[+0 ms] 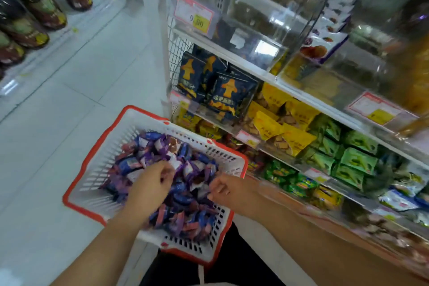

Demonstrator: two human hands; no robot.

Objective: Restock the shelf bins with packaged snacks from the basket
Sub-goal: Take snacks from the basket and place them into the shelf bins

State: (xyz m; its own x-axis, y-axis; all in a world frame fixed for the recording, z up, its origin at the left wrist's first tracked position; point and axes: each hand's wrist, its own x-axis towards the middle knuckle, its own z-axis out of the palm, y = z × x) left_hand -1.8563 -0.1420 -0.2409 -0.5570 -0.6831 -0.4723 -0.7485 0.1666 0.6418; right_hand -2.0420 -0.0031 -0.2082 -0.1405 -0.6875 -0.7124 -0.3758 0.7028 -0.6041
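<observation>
A white basket with a red rim (pixel 97 146) sits low in front of me, full of small purple and blue wrapped snacks (pixel 185 206). My left hand (pixel 151 179) is down in the pile, fingers curled around some of the packets. My right hand (pixel 222 187) hovers over the basket's right side with fingers bent; whether it holds a packet is unclear. Clear shelf bins (pixel 255 37) rise to the right, the upper ones holding purple and white snack packs (pixel 329 28).
Lower shelves to the right hold dark blue bags (pixel 222 93), yellow packs (pixel 278 118) and green packs (pixel 348 160). Price tags (pixel 193 10) hang on bin fronts. Dark bottles (pixel 34 4) line a low shelf at the far left. White tiled floor (pixel 69 90) lies between.
</observation>
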